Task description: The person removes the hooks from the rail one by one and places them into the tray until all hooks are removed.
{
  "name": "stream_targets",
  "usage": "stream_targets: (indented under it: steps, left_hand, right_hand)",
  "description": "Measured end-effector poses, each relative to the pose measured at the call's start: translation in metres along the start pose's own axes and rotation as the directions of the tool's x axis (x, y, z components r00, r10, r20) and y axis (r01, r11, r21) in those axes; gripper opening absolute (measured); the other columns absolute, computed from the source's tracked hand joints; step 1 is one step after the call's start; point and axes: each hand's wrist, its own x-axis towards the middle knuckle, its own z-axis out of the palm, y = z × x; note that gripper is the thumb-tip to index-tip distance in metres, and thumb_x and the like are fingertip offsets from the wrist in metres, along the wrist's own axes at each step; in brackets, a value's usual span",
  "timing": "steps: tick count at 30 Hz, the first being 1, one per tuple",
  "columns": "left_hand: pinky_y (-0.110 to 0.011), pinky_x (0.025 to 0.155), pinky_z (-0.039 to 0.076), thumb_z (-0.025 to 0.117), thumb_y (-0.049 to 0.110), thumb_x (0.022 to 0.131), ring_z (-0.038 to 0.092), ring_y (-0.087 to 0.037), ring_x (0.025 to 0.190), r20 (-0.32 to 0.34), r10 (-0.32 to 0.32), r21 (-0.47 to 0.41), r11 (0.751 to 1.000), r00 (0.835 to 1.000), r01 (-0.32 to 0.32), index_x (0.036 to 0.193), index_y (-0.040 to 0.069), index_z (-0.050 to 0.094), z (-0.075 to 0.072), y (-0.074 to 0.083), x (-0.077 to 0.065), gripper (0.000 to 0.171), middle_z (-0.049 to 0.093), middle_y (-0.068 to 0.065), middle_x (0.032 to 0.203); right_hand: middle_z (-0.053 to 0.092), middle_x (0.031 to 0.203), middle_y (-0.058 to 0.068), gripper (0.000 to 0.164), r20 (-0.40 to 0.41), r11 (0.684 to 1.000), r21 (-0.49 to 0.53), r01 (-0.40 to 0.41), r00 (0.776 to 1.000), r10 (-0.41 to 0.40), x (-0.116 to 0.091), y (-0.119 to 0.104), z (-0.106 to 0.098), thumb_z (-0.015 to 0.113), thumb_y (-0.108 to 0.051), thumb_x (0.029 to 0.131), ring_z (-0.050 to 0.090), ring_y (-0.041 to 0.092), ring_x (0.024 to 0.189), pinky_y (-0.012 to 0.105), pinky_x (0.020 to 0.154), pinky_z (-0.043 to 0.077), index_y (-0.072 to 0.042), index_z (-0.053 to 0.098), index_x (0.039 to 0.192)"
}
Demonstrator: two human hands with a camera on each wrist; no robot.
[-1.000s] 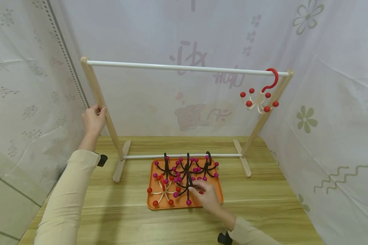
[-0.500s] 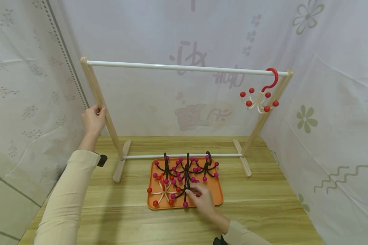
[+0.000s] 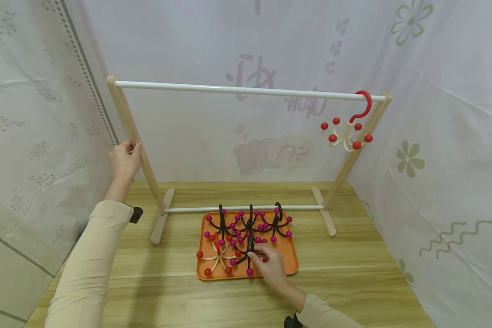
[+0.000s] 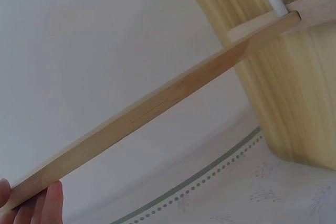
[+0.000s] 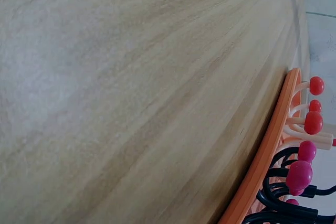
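In the head view my left hand (image 3: 125,160) grips the left wooden post (image 3: 149,175) of a rack, about halfway up. The left wrist view also shows fingertips (image 4: 54,200) around this post. My right hand (image 3: 272,268) pinches the upright stem of a black multi-arm hook hanger (image 3: 251,241) with magenta ball tips, low over the front of the orange tray (image 3: 288,251). Part of this hanger is hidden behind the fingers. Left of it in the tray lies a cream hanger (image 3: 218,258) with a red hook and red balls. Three more black hangers (image 3: 223,228) stand along the tray's back.
A white rail (image 3: 229,90) spans the rack's top. From its right end hangs another cream hanger (image 3: 347,135) by its red hook. A lower white bar (image 3: 188,210) runs just behind the tray. Patterned cloth (image 3: 443,136) encloses the wooden table (image 3: 344,282).
My right hand and the black hanger it pinches have shifted slightly left, dipping a little and then rising slightly. The left hand stays put on the post.
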Motion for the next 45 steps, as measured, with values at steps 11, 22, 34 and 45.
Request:
stream_targets:
  steps: [11, 22, 34, 45]
  left_hand:
    - [-0.039, 0.071, 0.043, 0.037, 0.025, 0.095, 0.055, -0.036, 0.095, 0.023, -0.013, -0.013, 1.000, 1.000, 0.013, 0.096, -0.006, 0.055, -0.001, -0.001, 0.000, 0.036, 0.055, -0.024, 0.110]
    - [-0.034, 0.069, 0.043, 0.037, 0.026, 0.094, 0.056, -0.034, 0.093, 0.015, -0.010, -0.004, 1.000, 1.000, 0.010, 0.095, -0.005, 0.056, -0.001, -0.001, 0.001, 0.037, 0.056, -0.023, 0.109]
    - [-0.040, 0.072, 0.043, 0.038, 0.025, 0.094, 0.056, -0.035, 0.094, -0.002, 0.002, -0.003, 1.000, 1.000, -0.002, 0.094, -0.006, 0.057, 0.001, -0.002, 0.001, 0.036, 0.057, -0.024, 0.107]
    - [-0.043, 0.077, 0.043, 0.038, 0.026, 0.095, 0.054, -0.037, 0.098, 0.021, -0.008, -0.018, 1.000, 1.000, 0.008, 0.098, -0.006, 0.055, -0.001, 0.000, 0.000, 0.037, 0.055, -0.025, 0.109]
  right_hand:
    - [0.060, 0.089, 0.018, 0.019, 0.014, 0.997, 0.028, -0.077, 0.997, 0.076, 0.017, -0.014, -0.021, 0.065, -0.002, 0.078, 0.060, 0.019, 0.074, 0.030, 0.064, 0.050, 0.005, 0.063, 0.096]
    - [0.064, 0.086, 0.011, 0.014, -0.225, 0.995, 0.062, 0.080, 0.972, -0.064, 0.073, 0.025, -0.082, 0.062, -0.010, 0.083, 0.062, 0.022, 0.073, 0.026, 0.062, 0.050, -0.002, 0.066, 0.094]
    - [0.063, 0.079, 0.024, 0.015, -0.452, 0.996, -0.020, 0.091, 0.888, -0.090, 0.138, -0.025, -0.159, 0.059, 0.004, 0.081, 0.062, 0.011, 0.069, 0.015, 0.059, 0.046, 0.014, 0.060, 0.092]
    - [0.064, 0.078, 0.007, 0.023, -0.520, 0.988, -0.153, -0.022, 0.852, -0.062, 0.187, -0.052, -0.210, 0.061, -0.010, 0.082, 0.059, 0.010, 0.065, 0.014, 0.060, 0.046, 0.007, 0.062, 0.097]
